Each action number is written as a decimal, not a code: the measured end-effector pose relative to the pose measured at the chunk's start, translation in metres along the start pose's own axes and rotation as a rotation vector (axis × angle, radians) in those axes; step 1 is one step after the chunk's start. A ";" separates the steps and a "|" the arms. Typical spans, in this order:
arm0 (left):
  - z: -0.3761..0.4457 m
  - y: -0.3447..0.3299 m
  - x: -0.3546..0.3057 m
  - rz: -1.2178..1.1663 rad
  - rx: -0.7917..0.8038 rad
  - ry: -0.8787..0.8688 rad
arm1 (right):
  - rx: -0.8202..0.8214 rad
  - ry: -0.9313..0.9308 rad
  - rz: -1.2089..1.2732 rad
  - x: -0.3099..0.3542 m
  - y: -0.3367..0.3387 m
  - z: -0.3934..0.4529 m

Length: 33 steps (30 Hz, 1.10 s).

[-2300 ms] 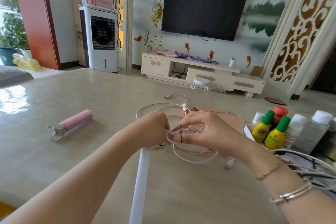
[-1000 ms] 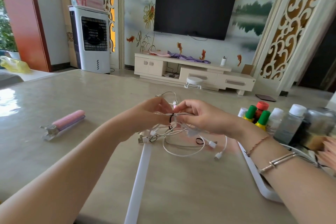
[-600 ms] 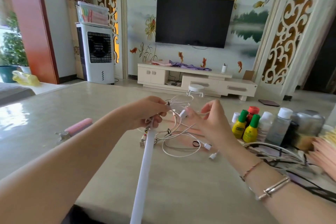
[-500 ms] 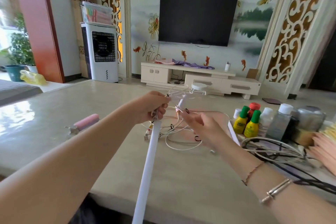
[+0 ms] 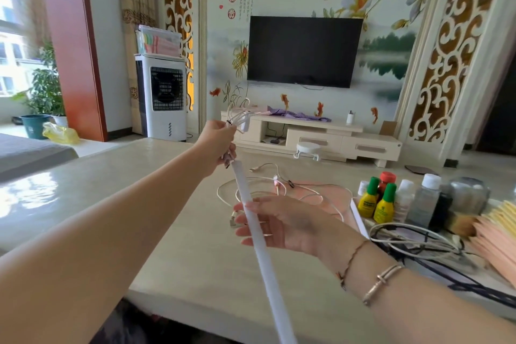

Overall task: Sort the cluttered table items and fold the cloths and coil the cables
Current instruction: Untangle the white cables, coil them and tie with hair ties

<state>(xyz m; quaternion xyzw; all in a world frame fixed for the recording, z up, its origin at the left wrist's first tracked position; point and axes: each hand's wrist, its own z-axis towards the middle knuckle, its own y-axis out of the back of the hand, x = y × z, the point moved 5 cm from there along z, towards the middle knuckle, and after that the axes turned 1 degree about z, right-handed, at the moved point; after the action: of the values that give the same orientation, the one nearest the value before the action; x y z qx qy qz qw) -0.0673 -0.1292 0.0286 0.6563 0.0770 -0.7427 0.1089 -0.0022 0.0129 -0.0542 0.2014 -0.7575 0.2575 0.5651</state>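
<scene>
**White cable bundle lifted in the left hand, loose cables still on the table**

Beige stone-look table (image 5: 83, 204) fills the lower view, glossy on its left part. Above its middle, the left hand (image 5: 219, 138) is raised off the surface, fingers curled tight around a small bundle of white cable (image 5: 237, 116) whose loops stick up out of the fist; a dark band seems to wrap the loops just above the fingers, though it is too small to be sure. A white flat strip (image 5: 259, 243) runs diagonally from just below that fist down to the bottom edge. The right hand (image 5: 282, 222) sits lower and nearer, palm turned up, fingers straight and spread, holding nothing; the strip crosses in front of its fingertips, and whether they touch cannot be told. Behind this hand, loose thin cables (image 5: 279, 184) lie sprawled on the table, with a pinkish connector among them. Further right stands a cluster of small bottles (image 5: 385, 201), two yellow with green caps, one red-capped, others clear with white caps. Near the right edge, thicker white and black cables (image 5: 413, 243) lie tangled just beside the bottles, with pale pink ribbed items (image 5: 497, 234) touching the frame's edge.
</scene>
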 end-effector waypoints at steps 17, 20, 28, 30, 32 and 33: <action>-0.047 -0.026 -0.070 -0.141 0.030 0.011 | -0.261 0.208 -0.580 0.084 0.012 -0.107; -0.056 -0.051 -0.047 -0.146 0.091 0.068 | -0.384 0.207 -0.781 0.080 0.040 -0.129; -0.087 -0.154 0.060 -0.125 0.306 0.330 | -0.574 0.098 -0.969 0.020 0.146 -0.203; -0.094 -0.182 0.075 -0.075 0.348 0.329 | -0.595 0.100 -0.980 0.005 0.167 -0.215; -0.100 -0.204 0.085 -0.079 0.356 0.340 | -0.602 0.094 -1.033 -0.006 0.179 -0.219; -0.103 -0.212 0.088 -0.071 0.359 0.334 | -0.602 0.100 -1.045 -0.010 0.182 -0.219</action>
<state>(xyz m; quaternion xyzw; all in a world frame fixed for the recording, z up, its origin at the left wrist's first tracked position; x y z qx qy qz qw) -0.0347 0.0960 -0.0779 0.7756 -0.0164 -0.6290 -0.0498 0.0570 0.2912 -0.0430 0.3655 -0.5705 -0.2706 0.6839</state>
